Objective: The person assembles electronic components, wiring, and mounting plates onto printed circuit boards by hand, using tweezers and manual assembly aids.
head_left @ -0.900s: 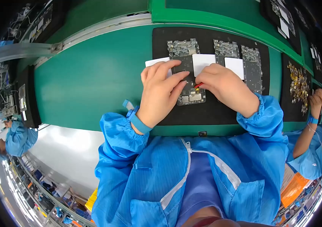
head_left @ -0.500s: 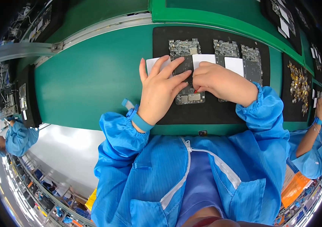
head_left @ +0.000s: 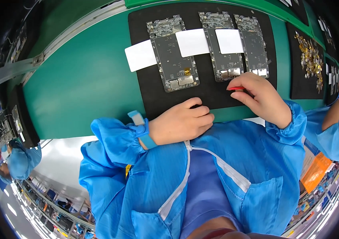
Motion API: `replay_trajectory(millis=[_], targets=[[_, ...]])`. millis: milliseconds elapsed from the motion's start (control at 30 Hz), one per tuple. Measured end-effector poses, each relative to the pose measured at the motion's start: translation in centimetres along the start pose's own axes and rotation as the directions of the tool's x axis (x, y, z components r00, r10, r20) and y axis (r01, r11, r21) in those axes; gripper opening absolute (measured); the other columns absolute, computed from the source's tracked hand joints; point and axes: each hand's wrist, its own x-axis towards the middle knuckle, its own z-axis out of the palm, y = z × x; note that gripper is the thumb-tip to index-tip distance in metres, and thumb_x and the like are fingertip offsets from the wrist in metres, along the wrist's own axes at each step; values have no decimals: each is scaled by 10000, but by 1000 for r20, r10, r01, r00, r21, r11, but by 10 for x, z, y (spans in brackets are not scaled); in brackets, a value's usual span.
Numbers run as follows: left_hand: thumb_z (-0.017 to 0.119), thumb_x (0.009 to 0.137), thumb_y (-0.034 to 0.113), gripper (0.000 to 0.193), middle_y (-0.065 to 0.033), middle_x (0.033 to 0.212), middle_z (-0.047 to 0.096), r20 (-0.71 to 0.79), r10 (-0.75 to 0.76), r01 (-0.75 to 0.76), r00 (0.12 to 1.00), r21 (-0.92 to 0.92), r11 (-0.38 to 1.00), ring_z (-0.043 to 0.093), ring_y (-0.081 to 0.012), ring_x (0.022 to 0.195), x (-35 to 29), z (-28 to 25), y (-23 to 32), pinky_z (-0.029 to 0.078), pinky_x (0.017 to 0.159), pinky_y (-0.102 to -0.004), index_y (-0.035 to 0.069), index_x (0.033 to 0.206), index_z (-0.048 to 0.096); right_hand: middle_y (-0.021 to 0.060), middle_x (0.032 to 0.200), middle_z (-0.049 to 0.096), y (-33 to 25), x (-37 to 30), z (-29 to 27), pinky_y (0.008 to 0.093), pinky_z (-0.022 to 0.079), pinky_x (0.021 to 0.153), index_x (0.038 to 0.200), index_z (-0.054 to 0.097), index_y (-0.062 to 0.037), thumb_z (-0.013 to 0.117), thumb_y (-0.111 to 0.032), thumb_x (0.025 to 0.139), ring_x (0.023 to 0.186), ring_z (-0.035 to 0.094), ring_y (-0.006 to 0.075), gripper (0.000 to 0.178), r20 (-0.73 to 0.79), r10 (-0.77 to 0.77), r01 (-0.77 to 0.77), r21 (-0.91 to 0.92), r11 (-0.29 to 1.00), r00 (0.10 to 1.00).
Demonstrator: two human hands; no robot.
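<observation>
My right hand (head_left: 259, 95) pinches a small, thin red piece (head_left: 236, 88) between thumb and forefinger, just in front of the middle and right circuit boards. My left hand (head_left: 183, 122) lies palm down at the mat's near edge, fingers curled under; anything inside them is hidden. Nearest to it, farther back, is the left circuit board (head_left: 173, 55), bearing a small gold patch (head_left: 187, 71) near its lower end. The middle circuit board (head_left: 223, 49) and right circuit board (head_left: 254, 46) lie beside it. White tabs (head_left: 140, 55) stick out from the boards' left sides.
A black mat (head_left: 145, 93) lies under the boards on the green bench (head_left: 81, 87). At the right, another dark mat carries a pile of gold pieces (head_left: 309, 59). A green rail (head_left: 217, 4) runs along the back. Co-workers in blue sit at left (head_left: 24, 159) and right (head_left: 325, 131).
Both hands have drawn back toward me off the left board. My left fingers have gone from spread to curled. My right hand has moved right with the red piece; the gold patch now shows.
</observation>
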Motion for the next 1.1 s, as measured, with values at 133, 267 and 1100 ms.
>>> replay_trajectory(millis=[133,267,1100], targets=[[691,782,156,235,-28,1018,598,50,63,-67,997,95,993,565,-175,923,-6,9,4,463,873,-322,59,995,671,121,874,632,4,-12,1,366,475,714,957,623,-36,668,-115,858,804,594,302,134,-18,41,-40,33,999,999],[736,763,131,242,-42,949,603,-114,-1,7,993,53,999,578,-195,867,-9,8,5,483,768,-314,75,996,696,98,834,624,11,-19,5,321,475,682,956,619,-27,662,-107,876,770,602,230,121,-36,57,-53,97,994,998],[677,853,-43,171,-110,905,701,-11,-852,319,523,-925,207,683,-157,859,105,-14,-63,557,780,-251,-62,1018,637,22,812,677,75,33,-35,213,490,666,893,685,4,706,-93,863,739,593,49,104,34,155,-142,634,761,987]])
